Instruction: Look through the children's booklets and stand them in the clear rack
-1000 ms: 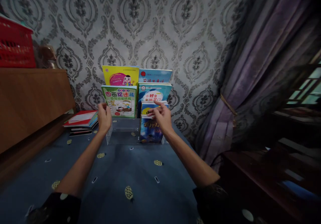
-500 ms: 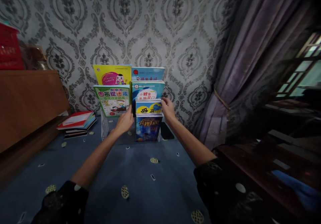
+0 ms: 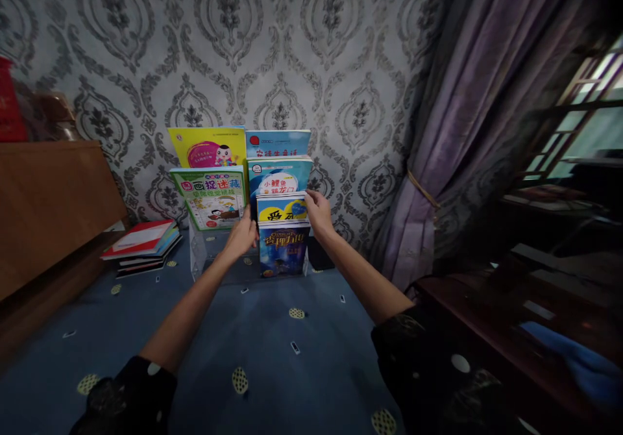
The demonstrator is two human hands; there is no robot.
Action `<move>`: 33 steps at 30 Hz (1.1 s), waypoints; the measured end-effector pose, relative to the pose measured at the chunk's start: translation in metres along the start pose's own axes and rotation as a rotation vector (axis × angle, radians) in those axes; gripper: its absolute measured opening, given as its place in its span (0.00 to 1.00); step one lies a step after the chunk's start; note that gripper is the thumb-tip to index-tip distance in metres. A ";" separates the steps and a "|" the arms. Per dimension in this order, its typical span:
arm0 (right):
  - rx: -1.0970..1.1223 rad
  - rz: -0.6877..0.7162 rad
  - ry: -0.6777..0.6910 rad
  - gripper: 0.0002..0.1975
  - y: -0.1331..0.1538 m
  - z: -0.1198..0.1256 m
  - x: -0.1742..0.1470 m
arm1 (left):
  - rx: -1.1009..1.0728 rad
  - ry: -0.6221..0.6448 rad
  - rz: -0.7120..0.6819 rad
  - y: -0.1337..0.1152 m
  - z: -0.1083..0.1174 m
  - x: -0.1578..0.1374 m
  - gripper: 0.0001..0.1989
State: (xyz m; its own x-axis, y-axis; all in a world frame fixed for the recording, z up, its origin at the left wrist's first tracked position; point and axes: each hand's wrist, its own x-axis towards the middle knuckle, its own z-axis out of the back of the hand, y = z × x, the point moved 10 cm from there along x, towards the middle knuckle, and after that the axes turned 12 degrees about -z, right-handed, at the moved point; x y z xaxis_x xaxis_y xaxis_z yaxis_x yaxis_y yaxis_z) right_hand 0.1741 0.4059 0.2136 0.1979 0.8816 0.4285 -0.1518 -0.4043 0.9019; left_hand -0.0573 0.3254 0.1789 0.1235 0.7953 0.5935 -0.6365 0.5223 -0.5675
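Observation:
A yellow-and-blue book (image 3: 282,210) stands upright in a clear stepped rack (image 3: 228,269), between a dark blue book (image 3: 283,250) in front and a light blue book (image 3: 280,175) behind. My right hand (image 3: 320,215) grips its right edge, thumb and fingers closed together. My left hand (image 3: 242,235) is closed at its left edge, fingertips against the side and partly hidden. To the left, a green-bordered picture book (image 3: 211,200) leans in the rack, before a yellow book (image 3: 209,148). Another pale blue book (image 3: 278,141) is at the back right.
A pile of books (image 3: 143,243) lies on the blue patterned tablecloth (image 3: 272,370) at left, beside a wooden cabinet (image 3: 53,208). A black flat object (image 3: 320,254) lies right of the rack. Patterned wall and a purple curtain (image 3: 452,130) bound the table.
The view has shifted slightly, moving the rack and books a little left in the picture. Both hands stay at the sides of the yellow-and-blue book, which stands nearly as before.

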 end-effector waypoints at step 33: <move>0.021 -0.014 -0.014 0.21 -0.003 0.002 0.004 | 0.059 0.046 0.090 0.001 -0.006 -0.003 0.33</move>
State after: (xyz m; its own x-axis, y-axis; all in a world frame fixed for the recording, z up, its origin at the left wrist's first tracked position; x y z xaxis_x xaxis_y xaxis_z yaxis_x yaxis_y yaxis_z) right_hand 0.1770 0.4104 0.2124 0.2131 0.8840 0.4160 -0.1281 -0.3969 0.9089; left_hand -0.0538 0.3254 0.1725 0.0973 0.8523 0.5139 -0.6899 0.4299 -0.5824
